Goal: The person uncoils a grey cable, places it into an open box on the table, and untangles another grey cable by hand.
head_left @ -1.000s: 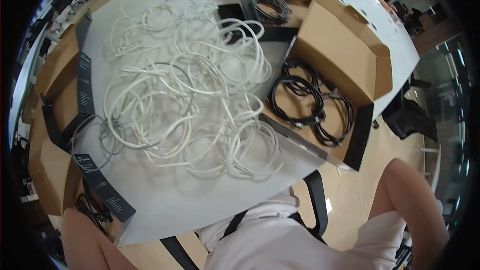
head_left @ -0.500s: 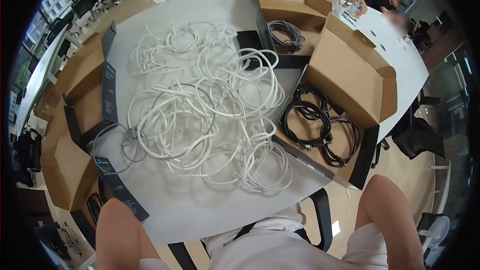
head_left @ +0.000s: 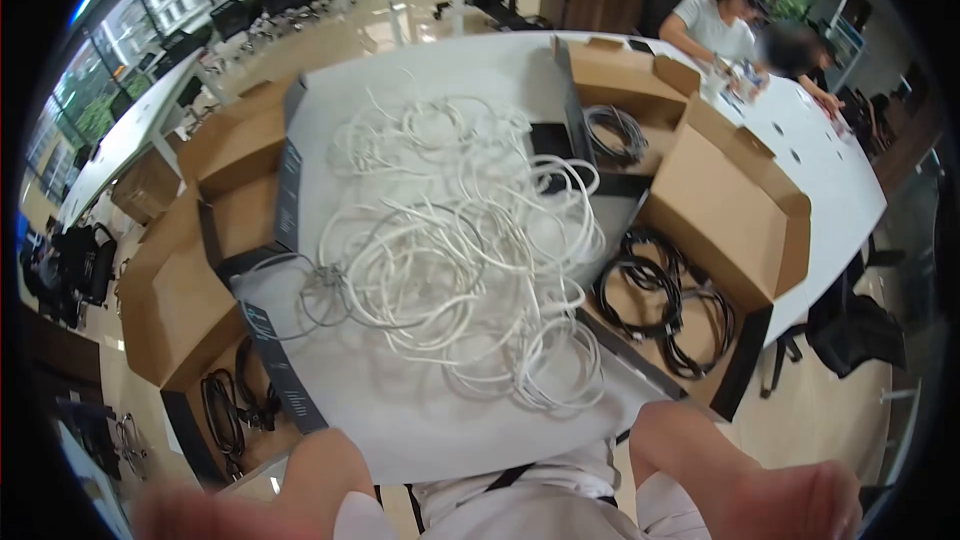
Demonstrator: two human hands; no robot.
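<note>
My left hand (head_left: 195,514) is at the bottom left corner, smeared by motion, below the near left box. At the bottom right my right hand (head_left: 800,502) is blurred too. Neither touches any cable that I can see, and their fingers cannot be made out. Between my arms and the far edge lies a loose tangle of white cables (head_left: 420,275), with a thin grey cable (head_left: 325,280) at its left side. Coiled black cables (head_left: 640,285) lie in the open box on the right. More black cables (head_left: 225,415) are in the near left box.
Open cardboard boxes line both sides: a near left box (head_left: 165,305), a far left box (head_left: 240,205), a right box (head_left: 735,205) and a far right box (head_left: 625,75) holding a grey cable coil (head_left: 615,135). Another person (head_left: 725,30) sits at the table's far right.
The view has tilted up and shifted left, so the table contents appear lower and further right. Both my hands have come into view at the bottom corners. The cables and boxes lie as before.
</note>
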